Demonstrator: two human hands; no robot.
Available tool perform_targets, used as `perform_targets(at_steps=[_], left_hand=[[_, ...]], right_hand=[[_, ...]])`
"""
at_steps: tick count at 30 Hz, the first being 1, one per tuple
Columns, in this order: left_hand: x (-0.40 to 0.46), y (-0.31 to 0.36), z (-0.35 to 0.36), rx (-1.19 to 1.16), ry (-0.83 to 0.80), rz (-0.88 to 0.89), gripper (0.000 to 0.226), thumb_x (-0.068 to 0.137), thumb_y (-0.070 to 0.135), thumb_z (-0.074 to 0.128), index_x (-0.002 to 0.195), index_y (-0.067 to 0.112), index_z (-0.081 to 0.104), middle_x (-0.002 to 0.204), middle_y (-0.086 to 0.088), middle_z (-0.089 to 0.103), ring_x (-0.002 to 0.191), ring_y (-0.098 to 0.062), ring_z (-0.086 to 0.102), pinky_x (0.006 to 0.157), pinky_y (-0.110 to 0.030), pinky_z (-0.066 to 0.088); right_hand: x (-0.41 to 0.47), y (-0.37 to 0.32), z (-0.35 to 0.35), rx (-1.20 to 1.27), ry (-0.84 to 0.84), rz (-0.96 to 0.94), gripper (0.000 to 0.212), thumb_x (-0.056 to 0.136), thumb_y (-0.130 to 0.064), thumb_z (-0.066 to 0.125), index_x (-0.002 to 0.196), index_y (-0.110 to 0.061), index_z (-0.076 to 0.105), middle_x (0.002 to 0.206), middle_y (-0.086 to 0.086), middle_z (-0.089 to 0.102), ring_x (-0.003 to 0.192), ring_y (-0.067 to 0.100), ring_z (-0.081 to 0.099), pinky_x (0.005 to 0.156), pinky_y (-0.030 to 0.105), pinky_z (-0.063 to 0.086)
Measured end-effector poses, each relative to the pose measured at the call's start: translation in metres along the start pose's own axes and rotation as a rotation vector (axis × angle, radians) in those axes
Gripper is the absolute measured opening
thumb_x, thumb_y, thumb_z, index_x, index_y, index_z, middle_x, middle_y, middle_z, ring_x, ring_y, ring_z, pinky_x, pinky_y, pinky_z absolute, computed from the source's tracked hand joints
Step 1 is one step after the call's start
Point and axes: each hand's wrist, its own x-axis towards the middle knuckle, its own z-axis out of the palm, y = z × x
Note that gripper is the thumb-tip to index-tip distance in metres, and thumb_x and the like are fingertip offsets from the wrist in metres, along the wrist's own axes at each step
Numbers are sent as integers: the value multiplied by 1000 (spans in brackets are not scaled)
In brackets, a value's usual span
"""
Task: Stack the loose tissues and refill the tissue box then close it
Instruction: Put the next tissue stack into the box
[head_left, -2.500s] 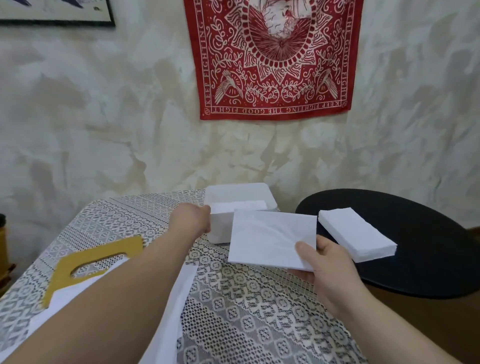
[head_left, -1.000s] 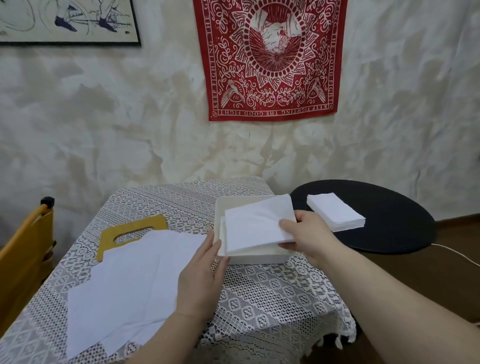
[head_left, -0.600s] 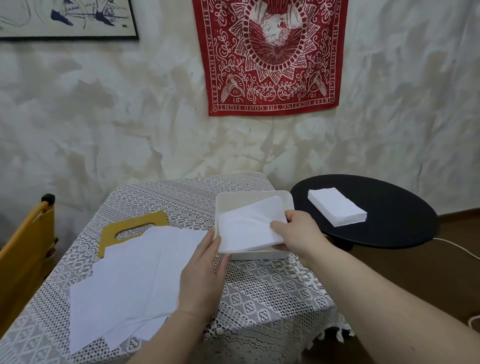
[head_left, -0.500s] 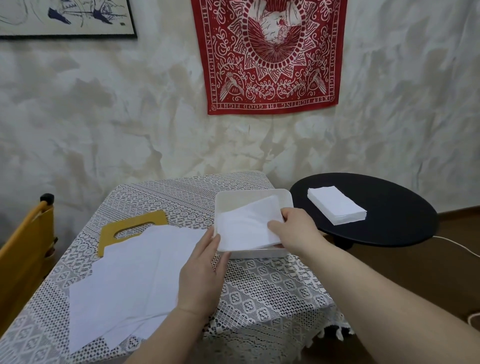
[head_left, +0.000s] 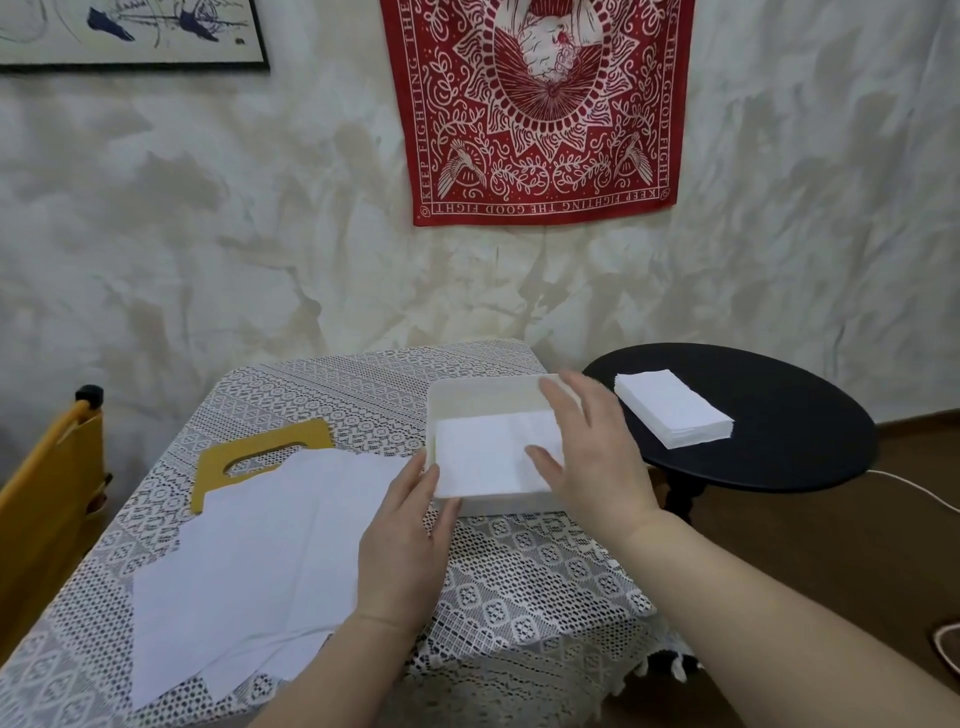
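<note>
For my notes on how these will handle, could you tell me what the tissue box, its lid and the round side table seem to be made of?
Tissue box: likely matte white plastic, given its smooth walls and rounded corners.
Lid: flat mustard-yellow board with a cut slot, perhaps painted wood or plastic; uncertain.
Side table: smooth black top with a faint sheen, possibly painted wood or metal.

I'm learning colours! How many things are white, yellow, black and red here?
White: 4, the tissue box, tissue inside, loose tissues, tissue stack
Yellow: 2, lid, chair
Black: 1, round table
Red: 1, wall cloth
Total: 8
</note>
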Motion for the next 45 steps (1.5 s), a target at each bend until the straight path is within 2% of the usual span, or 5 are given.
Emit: perform_targets(at_steps=[4, 8, 25, 37, 45], left_hand=[[1, -2, 2, 7, 31, 38, 43, 88, 23, 64, 130, 17, 56, 142, 7, 46, 122, -9, 49, 86, -21, 37], [1, -4, 4, 11, 52, 64, 43, 86, 21, 66, 128, 17, 59, 139, 5, 48, 120, -7, 47, 83, -23, 41], [0, -5, 6, -1, 118, 97, 46, 76, 21, 78, 119, 15, 65, 131, -1, 56, 113, -4, 47, 80, -23, 42], [0, -1, 5, 38, 112, 76, 47, 71, 21, 81, 115, 12, 67, 126, -2, 60, 105, -10, 58, 76, -23, 42], [4, 7, 0, 34, 62, 18, 46, 82, 26, 71, 126, 17, 60, 136, 1, 51, 117, -15, 54, 83, -23, 37]], right_hand=[[-25, -4, 6, -14, -244, -284, 20, 79, -30, 63, 90, -13, 66, 94, 2, 63, 90, 22, 56, 75, 36, 53], [-25, -6, 12, -28, -443, -188, 19, 90, -24, 51, 104, -18, 62, 104, -1, 60, 98, 22, 50, 83, 38, 46], [35, -12, 27, -138, -615, 34, 80, 77, -69, 51, 138, -20, 34, 137, 2, 42, 127, 24, 36, 104, 46, 29], [31, -17, 30, -186, -562, 112, 76, 77, -70, 51, 133, -20, 39, 132, 3, 44, 125, 26, 38, 101, 45, 30], [-14, -12, 15, -72, -96, -217, 38, 85, -38, 48, 106, -12, 66, 121, 10, 60, 119, 31, 52, 100, 47, 43]])
